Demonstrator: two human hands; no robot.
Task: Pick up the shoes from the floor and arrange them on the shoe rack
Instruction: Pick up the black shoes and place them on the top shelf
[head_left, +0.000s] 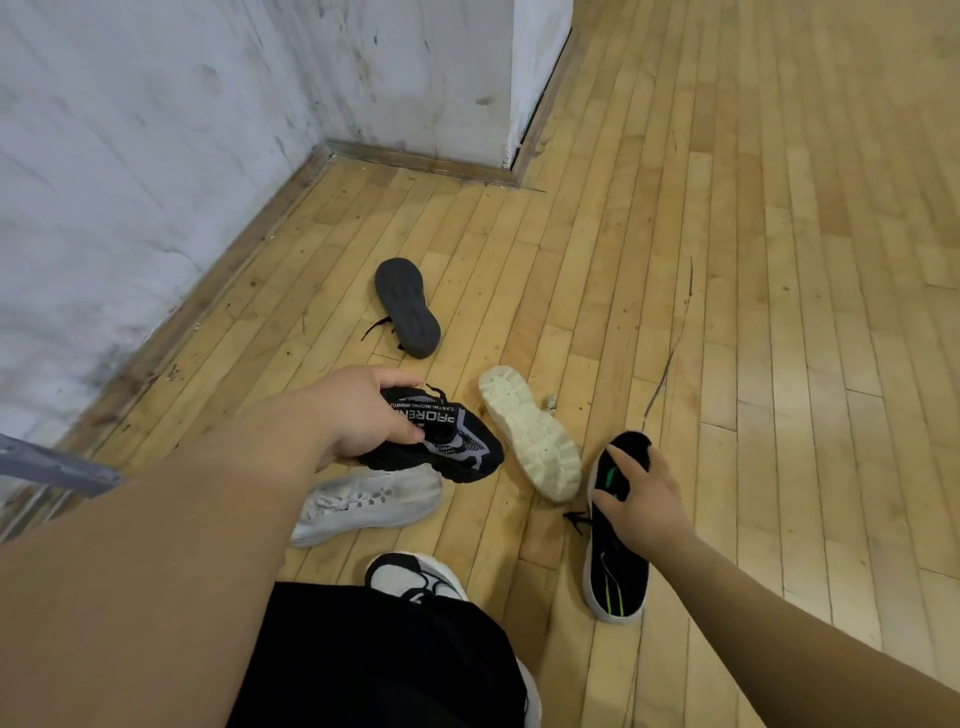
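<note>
Lying on floor (675, 260): four loose shoes, two sole-up, one white sneaker (363, 501)
Left hand (358, 415): gripped one black lettered sneaker (447, 441), lifted
Right hand (649, 501): fingers spread on green-striped black shoe (618, 566), grip unclear

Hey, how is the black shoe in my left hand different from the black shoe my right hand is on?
The black lettered shoe is gripped by the left hand, while the black green-striped shoe lies on the floor with the right hand resting on it. The lettered shoe has white print and grey panels; the striped one has green lines and a pale sole edge. Both are dark, low sneakers.
</note>
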